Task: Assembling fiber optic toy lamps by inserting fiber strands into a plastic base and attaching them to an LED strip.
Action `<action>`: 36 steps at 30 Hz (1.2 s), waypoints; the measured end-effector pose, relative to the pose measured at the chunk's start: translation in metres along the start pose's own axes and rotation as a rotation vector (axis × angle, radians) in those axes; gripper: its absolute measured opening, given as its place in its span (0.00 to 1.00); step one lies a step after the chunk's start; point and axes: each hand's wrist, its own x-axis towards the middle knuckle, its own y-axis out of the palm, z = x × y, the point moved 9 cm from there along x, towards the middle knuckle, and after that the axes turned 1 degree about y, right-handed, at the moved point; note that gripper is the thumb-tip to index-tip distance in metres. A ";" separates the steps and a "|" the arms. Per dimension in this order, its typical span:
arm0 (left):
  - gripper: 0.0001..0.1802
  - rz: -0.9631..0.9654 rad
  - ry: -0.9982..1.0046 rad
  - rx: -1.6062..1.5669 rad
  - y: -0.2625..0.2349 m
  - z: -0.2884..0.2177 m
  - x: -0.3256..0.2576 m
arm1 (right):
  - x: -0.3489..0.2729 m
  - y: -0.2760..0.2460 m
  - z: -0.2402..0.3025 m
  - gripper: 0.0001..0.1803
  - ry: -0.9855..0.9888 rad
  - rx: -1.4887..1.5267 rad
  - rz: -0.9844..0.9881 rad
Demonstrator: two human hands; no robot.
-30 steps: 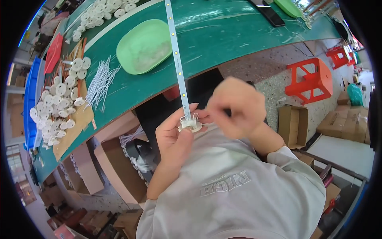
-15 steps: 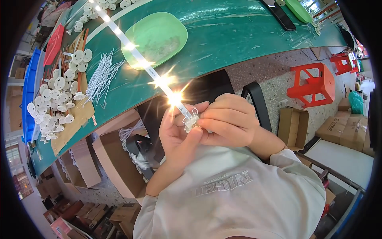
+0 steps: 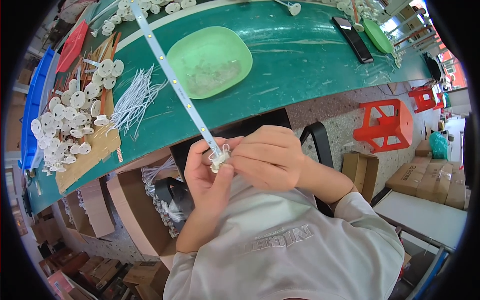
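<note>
While both hands meet just in front of the chest, the left hand [image 3: 207,172] cups and pinches a small white plastic fitting [image 3: 219,159] from below, thumb pressed up against it, and the right hand [image 3: 265,155] is curled closed over the fitting's other side, fingertips bearing on it. Into that fitting runs the near end of a long white LED strip [image 3: 172,80], which slants up and away over the green bench [image 3: 300,75], its far end passing out of the top of the view.

That strip looks thin, light and springy, so I'd judge it will flex and wag if held only at the end; best taken by its edges, close to the fitting, clear of the small yellow chips along its face. The fitting seems hard, light and a bit fiddly, and its thin clips could snap under too much squeeze.

Moving outward: a pale green tray [image 3: 210,60] lies just beside the strip with some small clear bits in it. Left of that is a loose bundle of white wires [image 3: 132,102], then a heap of white round caps [image 3: 65,117] on brown cardboard. Farther right on the bench lie a dark phone [image 3: 353,32] and a second green tray [image 3: 378,36]. Off the bench, an orange stool [image 3: 387,125] stands on the floor.
</note>
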 end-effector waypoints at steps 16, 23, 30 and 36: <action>0.19 -0.136 0.272 0.100 -0.085 -0.052 0.084 | 0.077 0.097 -0.173 0.09 0.232 0.083 0.817; 0.18 -0.128 0.190 0.174 -0.079 -0.051 0.090 | 0.065 0.123 -0.196 0.09 0.398 0.167 1.121; 0.17 -0.133 0.195 0.208 -0.081 -0.049 0.087 | 0.064 0.111 -0.182 0.08 0.379 0.116 1.061; 0.21 -0.123 0.414 0.029 -0.054 -0.066 0.077 | 0.074 0.040 -0.133 0.14 0.618 0.110 0.486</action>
